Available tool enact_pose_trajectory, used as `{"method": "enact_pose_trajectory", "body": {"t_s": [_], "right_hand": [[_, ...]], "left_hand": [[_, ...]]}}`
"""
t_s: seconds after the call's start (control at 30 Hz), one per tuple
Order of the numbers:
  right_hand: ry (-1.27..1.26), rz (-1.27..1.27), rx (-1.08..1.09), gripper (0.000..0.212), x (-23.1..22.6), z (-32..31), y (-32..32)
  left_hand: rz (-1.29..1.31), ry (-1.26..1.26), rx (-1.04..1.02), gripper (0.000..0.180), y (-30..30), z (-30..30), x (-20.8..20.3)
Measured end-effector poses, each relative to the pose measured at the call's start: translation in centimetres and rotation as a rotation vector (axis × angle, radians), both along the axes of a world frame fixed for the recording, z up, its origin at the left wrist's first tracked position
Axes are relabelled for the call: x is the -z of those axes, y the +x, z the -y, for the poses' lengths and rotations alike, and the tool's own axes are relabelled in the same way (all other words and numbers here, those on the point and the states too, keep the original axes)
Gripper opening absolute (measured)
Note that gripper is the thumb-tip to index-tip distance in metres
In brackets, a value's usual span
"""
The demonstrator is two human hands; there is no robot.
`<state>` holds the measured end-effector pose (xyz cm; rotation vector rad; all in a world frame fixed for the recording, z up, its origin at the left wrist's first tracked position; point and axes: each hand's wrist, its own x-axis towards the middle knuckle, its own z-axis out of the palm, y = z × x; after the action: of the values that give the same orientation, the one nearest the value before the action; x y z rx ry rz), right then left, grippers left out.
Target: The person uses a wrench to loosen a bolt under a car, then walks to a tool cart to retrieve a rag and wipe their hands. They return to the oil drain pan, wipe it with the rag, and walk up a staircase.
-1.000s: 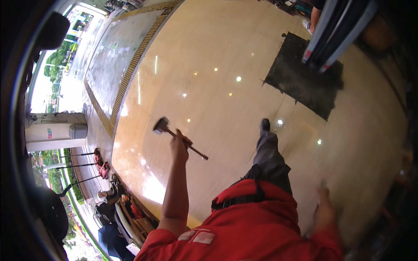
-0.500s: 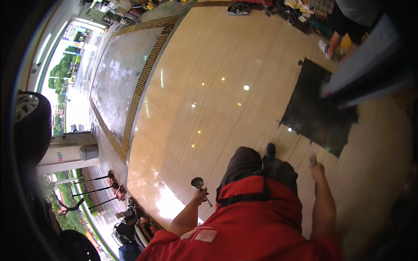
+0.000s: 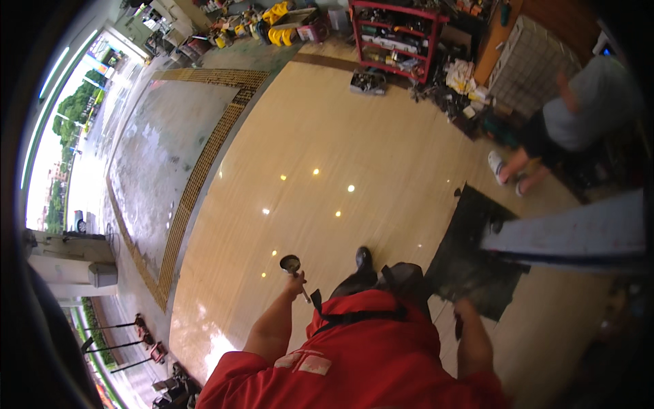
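Light spots [image 3: 351,188] gleam on the glossy beige floor [image 3: 368,143], yellowish grating [image 3: 192,189] alongside, a red shelf [image 3: 433,48] beyond

The tool [image 3: 290,263] is dark grey, the shirt [image 3: 381,344] red, the floor [image 3: 313,136] streaked beige.

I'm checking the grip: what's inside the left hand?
The left hand grips a round-headed tool. Its head and the handle's lower end show; the stretch inside the fingers is covered.
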<state>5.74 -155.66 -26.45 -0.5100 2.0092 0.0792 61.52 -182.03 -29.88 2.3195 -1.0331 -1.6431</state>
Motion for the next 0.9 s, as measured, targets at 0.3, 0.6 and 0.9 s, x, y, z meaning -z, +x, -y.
{"method": "enact_pose_trajectory", "body": {"t_s": [0.3,0.6,0.9], "right_hand": [[0.71,0.426,0.43,0.054,6.4,-2.5,3.0],[-0.005,0.554,0.881,0.058,9.4,27.9,-16.9],[-0.817,0.964,0.761,0.024,-9.2,82.2,-33.7]], "left_hand": [[-0.06,-0.287,0.302,0.034,-12.8,30.4,-0.9],[0.075,-0.065,0.29,0.039,-20.2,46.5,-1.5],[-0.054,-0.06,0.076,0.037,-27.6,59.7,-1.5]]}}
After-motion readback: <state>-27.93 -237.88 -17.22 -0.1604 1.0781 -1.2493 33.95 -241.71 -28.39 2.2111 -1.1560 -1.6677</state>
